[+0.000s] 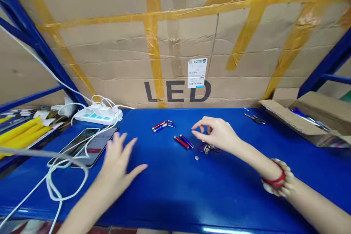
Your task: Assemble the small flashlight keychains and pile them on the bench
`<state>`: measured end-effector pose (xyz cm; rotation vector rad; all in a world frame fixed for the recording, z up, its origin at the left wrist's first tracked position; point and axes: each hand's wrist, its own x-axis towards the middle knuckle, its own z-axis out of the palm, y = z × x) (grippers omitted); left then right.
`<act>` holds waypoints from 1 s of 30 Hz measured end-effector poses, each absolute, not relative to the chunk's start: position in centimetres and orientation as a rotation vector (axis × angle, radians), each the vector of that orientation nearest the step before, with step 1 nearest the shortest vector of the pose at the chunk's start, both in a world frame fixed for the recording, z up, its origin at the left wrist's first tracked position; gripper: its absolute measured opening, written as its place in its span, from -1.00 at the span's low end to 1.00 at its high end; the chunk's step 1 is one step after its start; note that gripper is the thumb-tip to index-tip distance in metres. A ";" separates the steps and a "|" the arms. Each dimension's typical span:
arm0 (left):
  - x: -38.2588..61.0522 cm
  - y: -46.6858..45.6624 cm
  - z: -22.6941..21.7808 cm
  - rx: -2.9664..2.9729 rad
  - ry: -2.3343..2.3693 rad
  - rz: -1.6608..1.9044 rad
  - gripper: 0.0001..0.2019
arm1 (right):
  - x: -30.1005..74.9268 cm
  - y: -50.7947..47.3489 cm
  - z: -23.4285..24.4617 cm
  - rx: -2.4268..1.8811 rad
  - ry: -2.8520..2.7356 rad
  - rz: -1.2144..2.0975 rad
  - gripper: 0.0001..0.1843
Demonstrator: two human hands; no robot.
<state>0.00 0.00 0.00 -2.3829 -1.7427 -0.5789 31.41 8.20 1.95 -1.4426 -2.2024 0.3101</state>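
Observation:
My left hand (pixel 116 161) is spread above the blue table's left side, beside a phone, and holds nothing. To the right, my right hand (pixel 218 131) hovers with bent fingers, thumb and forefinger tips a small gap apart; nothing shows between them. Just under it lie several small button cells (pixel 207 149) and carabiner clips (pixel 202 148), partly hidden by the hand. Left of these rest a red metal tube (pixel 181 142) and a purple metal tube (pixel 187 141), side by side. Farther back are a red penlight (pixel 159 125) and a blue penlight (pixel 160 128) with clips attached. One loose button cell (pixel 196 158) lies nearer me.
Phones (pixel 94 150) lie at left under looped white cables (pixel 53 186). Behind them is a white power strip (pixel 95 115). Keys (pixel 255 118) and an open cardboard box (pixel 298 126) are at right. A large taped carton (pixel 117 62) stands along the back, between blue frame posts.

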 end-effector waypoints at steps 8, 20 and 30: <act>10.1 7.4 1.9 -3.152 -1.199 -0.248 -0.74 | 30.5 7.0 0.8 -1.368 -2.345 0.270 -0.74; 8.2 6.9 2.6 -2.949 -1.632 -0.412 -0.85 | 34.7 7.8 0.2 -1.237 -2.362 0.436 -0.76; 8.5 7.7 -0.1 -2.913 -0.984 -0.370 -0.85 | 34.0 7.7 -0.9 -1.162 -2.545 0.608 -0.79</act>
